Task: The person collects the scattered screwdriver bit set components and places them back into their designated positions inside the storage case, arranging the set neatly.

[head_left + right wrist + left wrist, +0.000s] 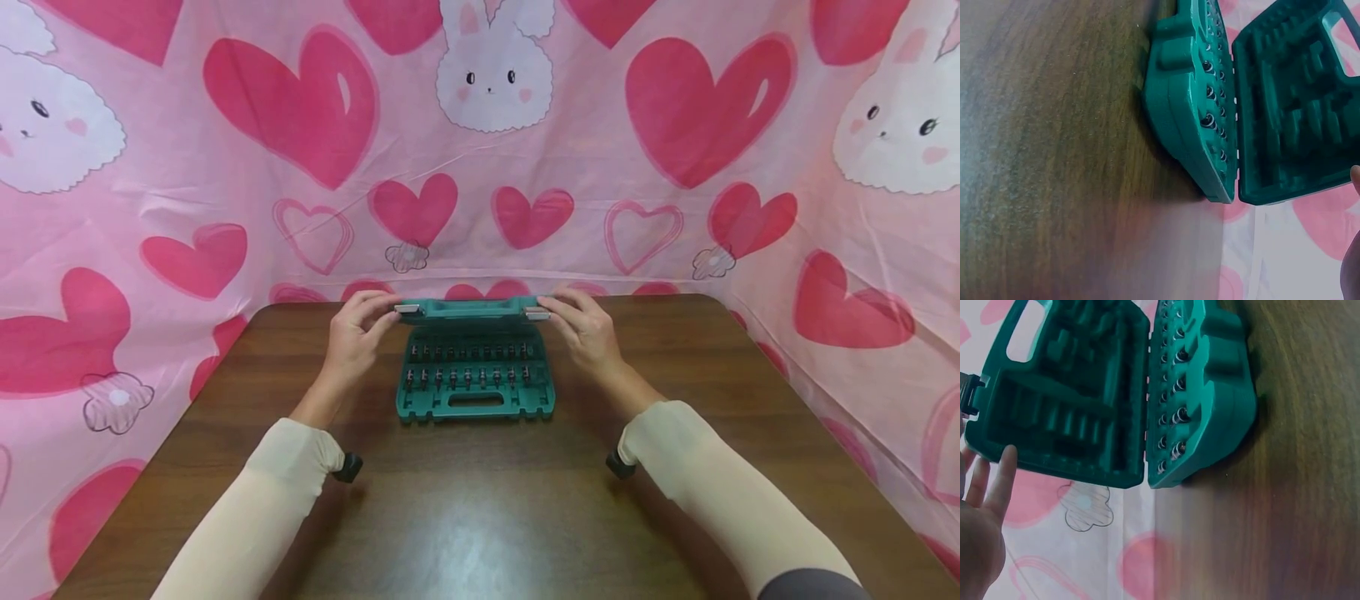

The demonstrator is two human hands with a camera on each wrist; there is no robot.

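A green plastic case stands unfolded at the far middle of the table, its lid (476, 307) raised and tilted back from the base (476, 412). Two rows of small metal bits (467, 377) stand upright in the base. My left hand (351, 337) pinches the lid's left corner beside a metal latch (408, 309); the left wrist view shows the thumb against the inner edge. At the opposite corner, my right hand (591, 333) holds the lid near the other latch (537, 314). Most of that hand lies outside the right wrist view, where the lid's moulded inside (1297, 125) shows.
The case rests on a brown wooden table (480, 500). Pink cloth (480, 158) with hearts and rabbits hangs behind and along both sides. Small black devices (348, 468) sit under both sleeve cuffs.
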